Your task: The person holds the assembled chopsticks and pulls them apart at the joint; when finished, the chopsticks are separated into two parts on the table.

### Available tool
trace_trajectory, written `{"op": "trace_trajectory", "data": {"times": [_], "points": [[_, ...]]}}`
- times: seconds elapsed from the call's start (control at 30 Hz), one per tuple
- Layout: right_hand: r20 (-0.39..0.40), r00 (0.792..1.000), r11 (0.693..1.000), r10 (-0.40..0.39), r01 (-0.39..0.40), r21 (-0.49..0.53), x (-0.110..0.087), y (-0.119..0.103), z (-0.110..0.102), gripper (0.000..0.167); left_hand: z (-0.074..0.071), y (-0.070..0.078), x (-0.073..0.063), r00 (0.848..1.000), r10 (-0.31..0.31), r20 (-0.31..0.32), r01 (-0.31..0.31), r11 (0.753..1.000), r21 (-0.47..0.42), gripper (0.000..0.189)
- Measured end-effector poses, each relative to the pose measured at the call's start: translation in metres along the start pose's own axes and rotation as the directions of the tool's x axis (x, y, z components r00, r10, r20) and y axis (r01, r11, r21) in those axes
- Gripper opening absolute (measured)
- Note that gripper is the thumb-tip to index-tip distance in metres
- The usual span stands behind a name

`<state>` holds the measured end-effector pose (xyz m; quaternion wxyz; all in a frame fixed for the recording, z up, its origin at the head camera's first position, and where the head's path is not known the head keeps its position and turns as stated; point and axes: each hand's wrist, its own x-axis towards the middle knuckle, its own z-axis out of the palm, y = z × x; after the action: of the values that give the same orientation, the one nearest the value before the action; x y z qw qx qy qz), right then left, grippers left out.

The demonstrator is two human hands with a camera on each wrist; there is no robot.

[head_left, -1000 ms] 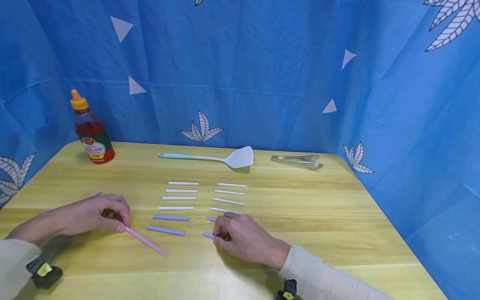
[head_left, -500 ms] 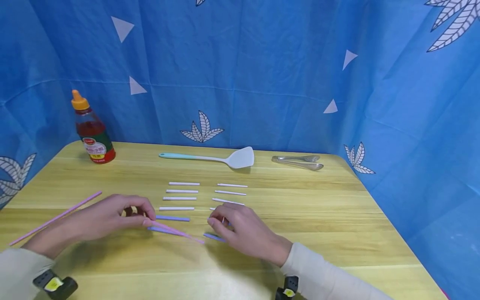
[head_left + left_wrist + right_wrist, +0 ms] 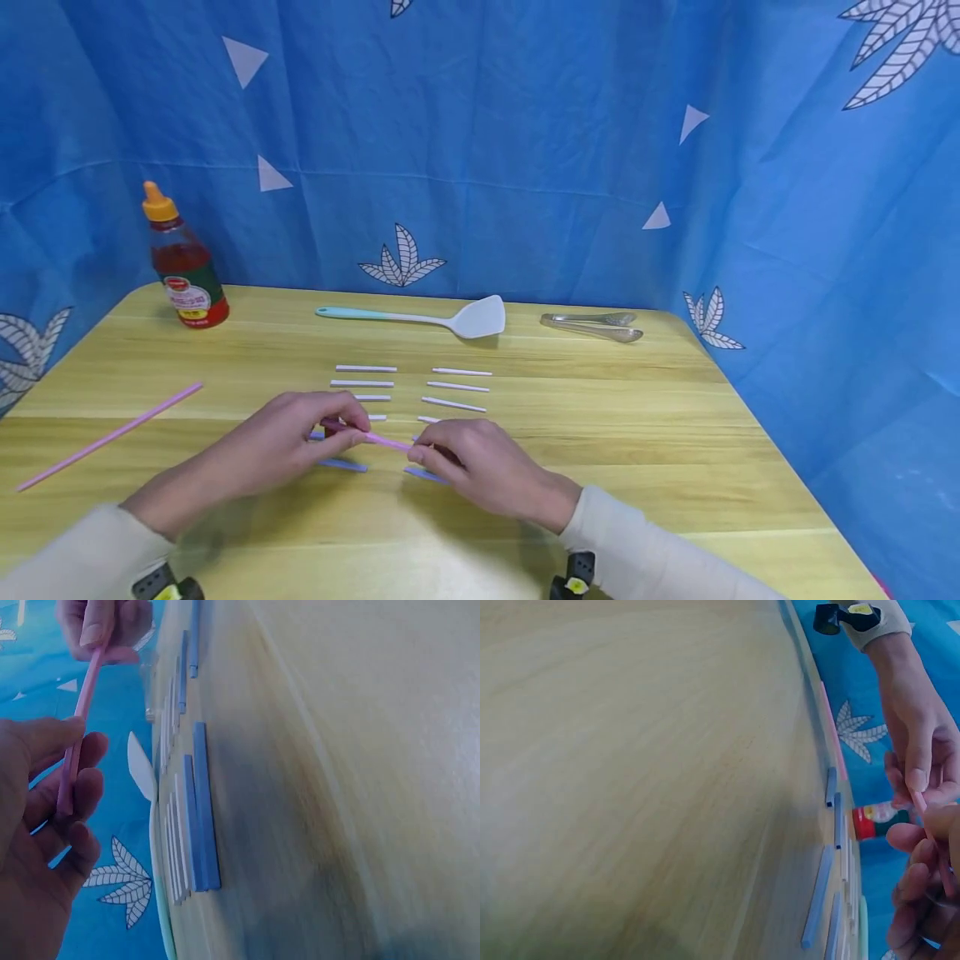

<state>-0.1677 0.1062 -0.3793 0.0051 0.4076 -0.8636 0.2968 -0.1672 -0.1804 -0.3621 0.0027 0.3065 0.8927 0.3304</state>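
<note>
A thin pink straw [image 3: 388, 442] is held above the table between both hands. My left hand [image 3: 288, 433] pinches it near its left end with thumb and fingers, and that end shows between the fingers in the left wrist view. Opposite, my right hand [image 3: 483, 467] pinches the other end, partly covered by its fingers. Under the hands lie short blue straw pieces [image 3: 343, 465], partly hidden. Behind them are two columns of short white straw pieces [image 3: 363, 384]. Another, longer pink straw [image 3: 112, 435] lies slanted on the table at the left.
A white spatula with a mint handle [image 3: 480, 317] and metal tongs [image 3: 596, 325] lie along the back of the wooden table [image 3: 675, 467]. At the back left stands a red sauce bottle [image 3: 191, 283] with an orange cap. A blue curtain [image 3: 525, 125] hangs behind.
The left hand has moved right with the pink straw, away from the longer one. The right hand, earlier at the blue pieces, now pinches the straw's other end.
</note>
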Motion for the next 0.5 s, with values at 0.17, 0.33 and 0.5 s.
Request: {"op": "trace_trajectory", "data": {"times": [0.17, 0.33, 0.5], "points": [[-0.016, 1.000, 1.000, 0.008, -0.009, -0.015, -0.002, 0.001, 0.001, 0.019, 0.008, 0.007, 0.001, 0.999, -0.013, 0.031, 0.014, 0.999, -0.036, 0.008], [-0.029, 1.000, 1.000, 0.004, -0.004, -0.009, -0.003, 0.002, 0.002, 0.016, 0.014, 0.010, 0.000, 1.000, 0.005, 0.006, -0.005, 1.000, -0.030, 0.012], [-0.015, 1.000, 1.000, -0.019, 0.019, -0.023, -0.004, 0.001, 0.001, 0.019, 0.015, 0.009, -0.003, 0.999, 0.046, -0.010, -0.046, 0.998, -0.030, 0.008]]}}
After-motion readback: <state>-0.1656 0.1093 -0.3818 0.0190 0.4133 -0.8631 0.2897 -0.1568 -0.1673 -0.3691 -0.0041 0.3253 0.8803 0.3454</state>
